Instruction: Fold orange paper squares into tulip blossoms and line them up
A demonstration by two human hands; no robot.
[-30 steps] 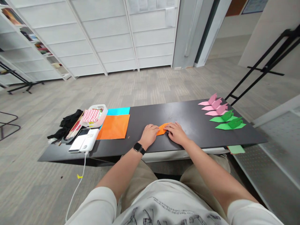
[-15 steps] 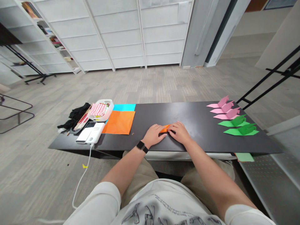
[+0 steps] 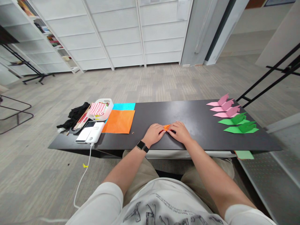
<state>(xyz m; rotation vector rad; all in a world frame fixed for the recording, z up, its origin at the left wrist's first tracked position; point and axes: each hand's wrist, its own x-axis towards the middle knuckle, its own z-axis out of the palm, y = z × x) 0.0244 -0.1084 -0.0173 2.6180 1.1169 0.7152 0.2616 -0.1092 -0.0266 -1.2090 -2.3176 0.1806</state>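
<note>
A small folded piece of orange paper (image 3: 166, 127) lies at the middle of the dark table, mostly covered by my fingers. My left hand (image 3: 154, 134), with a black watch (image 3: 141, 145) on its wrist, is closed on the paper's left side. From the right, my right hand (image 3: 179, 132) grips the same paper, its thumb and fingers close to those of the left. Flat orange sheets (image 3: 119, 122) lie to the left, partly over a blue sheet (image 3: 124, 107).
Pink folded birds (image 3: 222, 107) and green ones (image 3: 241, 128) stand in a row at the right. At the left are a white basket (image 3: 109, 109), a black cloth (image 3: 76, 114), a phone (image 3: 86, 132) and a white power bank (image 3: 96, 132) with a cable (image 3: 82, 181).
My left thumb has drawn in toward the fingers and the orange paper. Less of the paper's left part shows now. My right hand stays in nearly the same place.
</note>
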